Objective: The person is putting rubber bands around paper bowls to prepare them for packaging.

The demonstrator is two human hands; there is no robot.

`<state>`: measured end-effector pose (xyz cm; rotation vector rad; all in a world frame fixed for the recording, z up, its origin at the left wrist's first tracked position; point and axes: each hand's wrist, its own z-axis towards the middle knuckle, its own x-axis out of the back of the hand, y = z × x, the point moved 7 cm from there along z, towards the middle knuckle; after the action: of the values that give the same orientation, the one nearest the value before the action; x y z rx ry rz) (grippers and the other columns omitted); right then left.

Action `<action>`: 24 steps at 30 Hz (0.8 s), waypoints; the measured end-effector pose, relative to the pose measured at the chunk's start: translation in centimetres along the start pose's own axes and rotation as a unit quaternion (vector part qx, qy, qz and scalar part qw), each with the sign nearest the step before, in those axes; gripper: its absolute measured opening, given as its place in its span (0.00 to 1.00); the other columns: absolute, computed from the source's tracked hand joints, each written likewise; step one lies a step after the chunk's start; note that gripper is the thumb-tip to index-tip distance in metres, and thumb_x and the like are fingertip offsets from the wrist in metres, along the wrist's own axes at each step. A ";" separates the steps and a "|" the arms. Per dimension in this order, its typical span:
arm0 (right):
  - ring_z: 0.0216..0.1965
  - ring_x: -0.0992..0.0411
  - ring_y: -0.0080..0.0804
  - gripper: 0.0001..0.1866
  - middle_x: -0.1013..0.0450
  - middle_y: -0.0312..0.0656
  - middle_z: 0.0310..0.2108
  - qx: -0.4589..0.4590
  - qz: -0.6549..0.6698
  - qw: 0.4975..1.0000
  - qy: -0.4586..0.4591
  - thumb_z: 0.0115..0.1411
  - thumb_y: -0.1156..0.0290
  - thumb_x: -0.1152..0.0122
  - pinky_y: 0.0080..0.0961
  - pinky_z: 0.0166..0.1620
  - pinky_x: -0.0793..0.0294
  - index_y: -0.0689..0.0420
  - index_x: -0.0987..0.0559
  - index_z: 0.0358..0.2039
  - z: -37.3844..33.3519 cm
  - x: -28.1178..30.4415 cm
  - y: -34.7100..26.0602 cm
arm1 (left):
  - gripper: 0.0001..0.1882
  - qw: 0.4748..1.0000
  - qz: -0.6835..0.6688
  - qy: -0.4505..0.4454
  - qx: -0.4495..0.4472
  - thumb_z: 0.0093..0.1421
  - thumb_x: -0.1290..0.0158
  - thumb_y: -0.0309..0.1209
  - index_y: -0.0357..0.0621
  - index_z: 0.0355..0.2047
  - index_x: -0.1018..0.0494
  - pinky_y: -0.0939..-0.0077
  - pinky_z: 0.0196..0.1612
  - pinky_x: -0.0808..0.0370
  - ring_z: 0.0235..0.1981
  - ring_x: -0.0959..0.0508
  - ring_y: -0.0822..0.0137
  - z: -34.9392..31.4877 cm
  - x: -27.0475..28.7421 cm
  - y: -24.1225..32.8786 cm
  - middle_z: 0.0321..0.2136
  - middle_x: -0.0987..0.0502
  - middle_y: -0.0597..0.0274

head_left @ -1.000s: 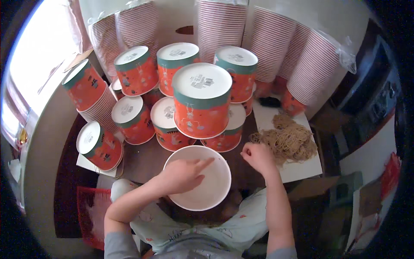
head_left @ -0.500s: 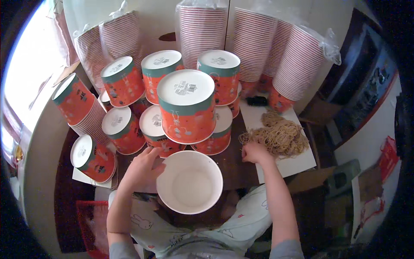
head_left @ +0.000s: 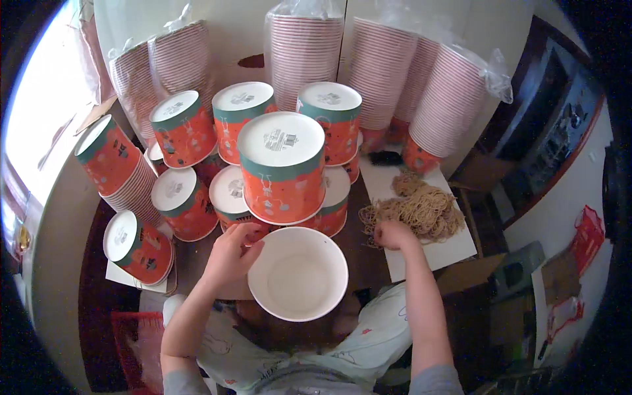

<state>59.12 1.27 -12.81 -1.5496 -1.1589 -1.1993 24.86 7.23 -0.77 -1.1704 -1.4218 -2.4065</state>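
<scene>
An open paper bucket (head_left: 296,283), white inside, stands mouth up in front of me, with a small dark spot near its far right rim. My left hand (head_left: 234,253) is beside its left rim, fingers bent, thumb apart, holding nothing I can see. To the right, my right hand (head_left: 394,235) is at the near left edge of a tangled heap of tan string (head_left: 431,214). Its fingers are pinched together among the strands. The heap lies on a white sheet (head_left: 431,260). Just beyond the open bucket sits an upside-down orange and green paper bucket (head_left: 283,191).
Several more upturned buckets (head_left: 184,135) crowd the table's left and middle. Tall bagged stacks of buckets (head_left: 306,59) line the back, with others (head_left: 447,99) at the back right. A small black object (head_left: 385,158) lies behind the string. A red mesh basket (head_left: 135,342) is low at left.
My right hand has moved slightly into the edge of the string. My left hand and the open bucket have shifted a little to the right. The view has also moved slightly.
</scene>
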 end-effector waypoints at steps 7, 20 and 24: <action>0.28 0.33 0.21 0.03 0.31 0.34 0.24 0.067 0.546 0.817 0.172 0.51 0.75 0.46 0.18 0.34 0.33 0.59 0.29 0.26 -2.7 10.0 -1.3 | 0.12 0.995 -0.040 0.083 -0.036 0.50 0.47 0.27 0.38 0.36 0.31 0.79 0.25 0.31 0.21 0.29 0.70 -0.8 2.1 -0.9 0.26 0.30 0.58; 0.28 0.34 0.18 0.04 0.30 0.34 0.26 0.190 0.593 0.748 0.229 0.52 0.78 0.47 0.15 0.35 0.34 0.58 0.31 0.29 -7.8 24.7 -10.8 | 0.09 0.994 -0.081 0.058 -0.056 0.52 0.50 0.26 0.36 0.34 0.30 0.75 0.31 0.23 0.30 0.25 0.62 -1.7 1.9 0.7 0.30 0.31 0.55; 0.24 0.33 0.19 0.05 0.30 0.37 0.23 0.253 0.662 0.681 0.185 0.51 0.81 0.48 0.13 0.29 0.35 0.60 0.30 0.29 -8.1 21.5 -15.5 | 0.08 0.993 -0.083 0.045 -0.073 0.52 0.51 0.26 0.37 0.32 0.30 0.76 0.28 0.27 0.26 0.27 0.64 -2.3 1.7 1.2 0.27 0.31 0.56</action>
<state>44.90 0.55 10.93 -1.1241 0.1083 -0.0960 22.95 5.26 0.61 -0.9935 -1.3876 -2.6805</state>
